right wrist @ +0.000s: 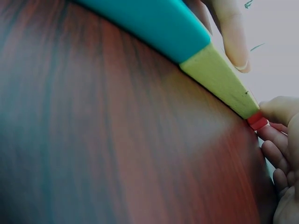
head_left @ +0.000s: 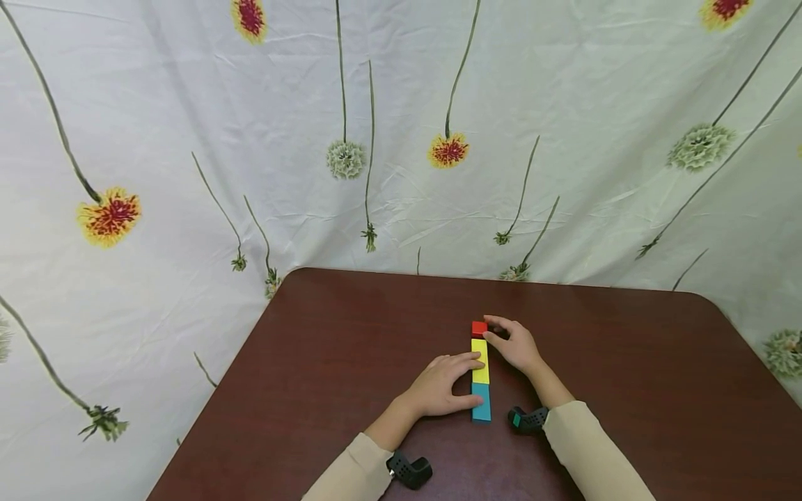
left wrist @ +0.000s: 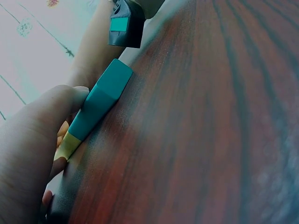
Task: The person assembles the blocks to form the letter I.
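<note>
A red block [head_left: 479, 329], a longer yellow block [head_left: 479, 372] and a blue block [head_left: 481, 410] lie end to end in a straight row on the table, red farthest away. My left hand [head_left: 441, 386] reaches in from the left, fingers extended over the yellow block and thumb on the blue one. In the left wrist view, the thumb rests along the side of the blue block [left wrist: 96, 105]. From the right, my right hand [head_left: 516, 346] pinches the red block between thumb and fingers. The right wrist view shows that thumb at the red block [right wrist: 258, 121], beside the yellow end.
The dark red-brown table [head_left: 351, 327] has rounded far corners. Behind it hangs a white cloth [head_left: 401, 202] printed with flowers. A black wrist device [head_left: 410, 470] hangs under the left wrist, and another band [head_left: 528, 420] sits at the right wrist.
</note>
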`<state>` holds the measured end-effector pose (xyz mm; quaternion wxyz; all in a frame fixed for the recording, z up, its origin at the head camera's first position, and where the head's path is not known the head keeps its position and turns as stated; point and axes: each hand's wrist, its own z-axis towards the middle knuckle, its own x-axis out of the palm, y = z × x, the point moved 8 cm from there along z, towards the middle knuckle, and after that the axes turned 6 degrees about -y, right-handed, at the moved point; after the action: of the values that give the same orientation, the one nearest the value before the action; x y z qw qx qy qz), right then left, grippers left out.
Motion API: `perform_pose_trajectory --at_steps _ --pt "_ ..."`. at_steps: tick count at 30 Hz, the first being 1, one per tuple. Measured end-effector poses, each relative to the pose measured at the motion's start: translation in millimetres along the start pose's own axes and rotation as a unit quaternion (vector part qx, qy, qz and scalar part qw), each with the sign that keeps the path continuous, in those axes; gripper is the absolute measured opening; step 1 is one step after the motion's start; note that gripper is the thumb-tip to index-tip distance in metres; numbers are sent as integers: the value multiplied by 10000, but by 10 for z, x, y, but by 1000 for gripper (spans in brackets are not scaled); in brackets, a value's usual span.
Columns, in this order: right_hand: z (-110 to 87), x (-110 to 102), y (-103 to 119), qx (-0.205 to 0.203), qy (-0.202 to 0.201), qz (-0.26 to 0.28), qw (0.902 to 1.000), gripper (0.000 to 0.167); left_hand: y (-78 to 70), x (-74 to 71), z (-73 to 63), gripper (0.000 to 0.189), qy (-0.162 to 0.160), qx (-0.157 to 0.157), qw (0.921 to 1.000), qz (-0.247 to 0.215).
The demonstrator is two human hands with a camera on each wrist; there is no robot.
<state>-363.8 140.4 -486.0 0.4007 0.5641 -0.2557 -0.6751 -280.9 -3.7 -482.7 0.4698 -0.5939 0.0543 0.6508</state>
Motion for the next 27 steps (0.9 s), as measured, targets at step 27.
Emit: perform_pose_trajectory --at_steps 27 --pt "74 -282 77 69 -236 765 9968 43 166 -240 172 58 -94 -362 9989 -294"
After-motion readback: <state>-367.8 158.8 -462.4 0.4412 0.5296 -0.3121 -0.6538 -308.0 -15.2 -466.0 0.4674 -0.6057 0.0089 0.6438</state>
